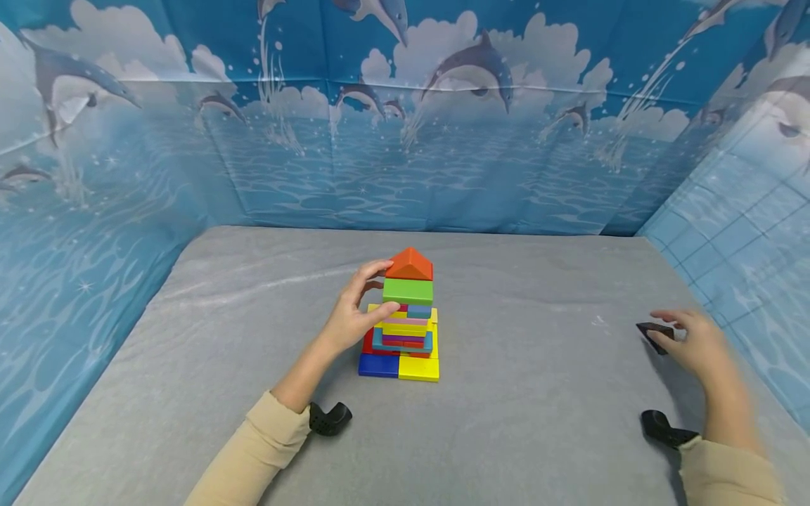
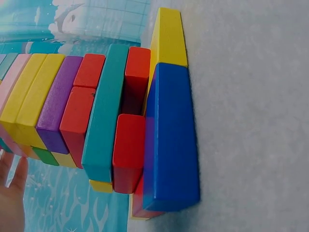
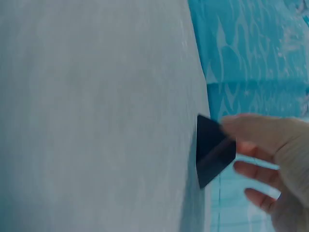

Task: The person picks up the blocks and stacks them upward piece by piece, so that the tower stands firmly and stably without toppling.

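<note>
A tower of coloured blocks (image 1: 405,330) stands on the grey cloth, its flat blue block (image 2: 176,140) and yellow block (image 1: 419,370) at the bottom. Near the top lies a green block (image 1: 408,291), capped by an orange triangular block (image 1: 411,266). My left hand (image 1: 357,309) is at the tower's upper left, fingertips at the orange block and thumb near the front below the green block. Far to the right, my right hand (image 1: 696,344) pinches a small black wedge-shaped piece (image 3: 210,152) between thumb and fingers, close over the cloth.
The grey cloth (image 1: 519,407) covers the table surface. A blue curtain (image 1: 329,176) with dolphins hangs behind and along the sides. Black curved wrist pieces (image 1: 329,419) stick out by both beige sleeves (image 1: 253,450).
</note>
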Available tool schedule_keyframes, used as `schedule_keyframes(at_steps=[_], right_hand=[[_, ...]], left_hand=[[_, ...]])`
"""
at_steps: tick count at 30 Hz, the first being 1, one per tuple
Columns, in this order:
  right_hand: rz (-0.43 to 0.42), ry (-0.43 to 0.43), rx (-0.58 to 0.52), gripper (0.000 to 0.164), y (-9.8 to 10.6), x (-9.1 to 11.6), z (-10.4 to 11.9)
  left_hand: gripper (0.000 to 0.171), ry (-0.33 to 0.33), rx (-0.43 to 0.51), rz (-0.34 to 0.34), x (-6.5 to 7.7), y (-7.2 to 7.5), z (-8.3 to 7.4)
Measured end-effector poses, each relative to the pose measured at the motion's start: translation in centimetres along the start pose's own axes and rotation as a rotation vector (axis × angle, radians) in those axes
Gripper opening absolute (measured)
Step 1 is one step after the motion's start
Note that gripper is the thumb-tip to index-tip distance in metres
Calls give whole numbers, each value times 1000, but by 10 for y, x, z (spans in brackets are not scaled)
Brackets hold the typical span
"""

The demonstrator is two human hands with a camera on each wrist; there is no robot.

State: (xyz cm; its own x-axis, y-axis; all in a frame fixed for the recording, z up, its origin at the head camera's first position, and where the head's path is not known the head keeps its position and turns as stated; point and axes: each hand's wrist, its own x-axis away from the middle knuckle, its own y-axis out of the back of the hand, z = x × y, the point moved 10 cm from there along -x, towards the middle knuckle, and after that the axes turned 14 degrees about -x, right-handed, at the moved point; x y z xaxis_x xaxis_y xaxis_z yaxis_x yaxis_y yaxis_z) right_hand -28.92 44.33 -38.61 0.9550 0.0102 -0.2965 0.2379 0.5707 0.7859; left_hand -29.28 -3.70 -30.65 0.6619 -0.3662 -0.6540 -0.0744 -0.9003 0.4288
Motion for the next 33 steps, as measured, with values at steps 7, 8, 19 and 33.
schedule_keyframes(at_steps=[7, 8, 19, 33], right_hand=[[80, -122, 36, 32, -4, 8, -25], [86, -114, 30, 32, -4, 6, -24], [38, 358, -123, 31, -11, -22, 135], [229, 744, -442, 37, -57, -19, 346]], left_hand=[[54, 22, -1, 7, 0, 0, 2], [55, 22, 1, 8, 0, 0, 2], [54, 16, 9, 12, 0, 0, 0], [56, 31, 16, 16, 2, -4, 17]])
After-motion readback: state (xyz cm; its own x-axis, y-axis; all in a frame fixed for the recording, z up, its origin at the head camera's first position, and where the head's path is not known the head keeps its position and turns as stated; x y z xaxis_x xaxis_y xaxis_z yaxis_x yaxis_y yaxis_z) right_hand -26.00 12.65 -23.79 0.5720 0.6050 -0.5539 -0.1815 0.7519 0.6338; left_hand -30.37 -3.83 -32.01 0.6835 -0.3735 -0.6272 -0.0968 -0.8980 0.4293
